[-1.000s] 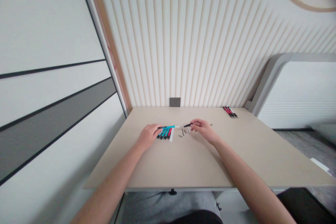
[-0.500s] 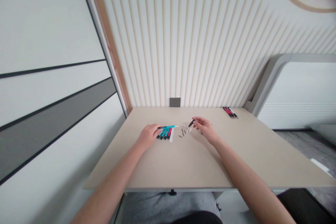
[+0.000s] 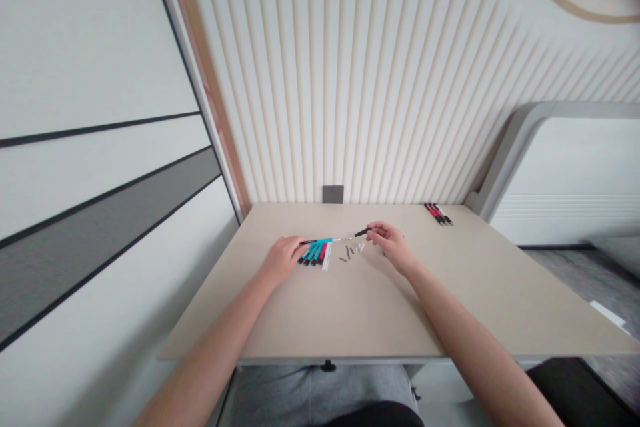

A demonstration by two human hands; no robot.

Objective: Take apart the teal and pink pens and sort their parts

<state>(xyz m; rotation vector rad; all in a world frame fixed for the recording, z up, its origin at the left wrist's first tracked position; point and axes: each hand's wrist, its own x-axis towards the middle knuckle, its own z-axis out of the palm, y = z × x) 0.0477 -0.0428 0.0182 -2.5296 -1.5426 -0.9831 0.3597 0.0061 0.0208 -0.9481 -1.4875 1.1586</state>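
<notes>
My left hand is closed on a blue pen barrel, with a thin refill sticking out of its right end. Between the fingertips of my right hand is a black pen grip section, its free end close to the refill tip. Whether the two touch I cannot tell. Below my left hand lie several blue pen barrels, a red one and white refills. Small dark pieces and small white pieces are scattered between my hands.
Several red, black and white pens lie at the table's far right. The beige table meets a ribbed wall with a grey socket. A white cabinet stands to the left, and a pale headboard to the right.
The black grip section in my right hand has turned from a steep slant to nearly level and points left at the refill tip. My left hand has hardly moved.
</notes>
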